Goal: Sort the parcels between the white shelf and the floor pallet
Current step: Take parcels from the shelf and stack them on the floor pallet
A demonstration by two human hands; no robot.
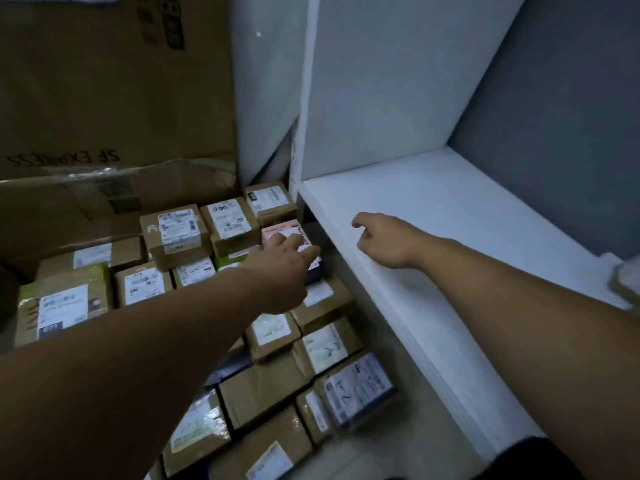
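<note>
Open room lies above the white shelf (433, 209), bounded by its side panel (374, 81) and the grey wall (554, 116); tightly packed parcels (180, 230) crowd the floor (388, 438) beside it. Large cartons (104, 98) wall off the back.

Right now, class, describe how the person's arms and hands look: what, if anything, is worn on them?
The left hand and right hand are bare: no gloves, rings, watch or bands show. The left forearm and right forearm are uncovered, with no sleeve in view.

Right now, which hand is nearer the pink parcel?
Left. The left hand touches the top of the pink parcel; the right hand is over the white shelf, off to the parcel's right.
</note>
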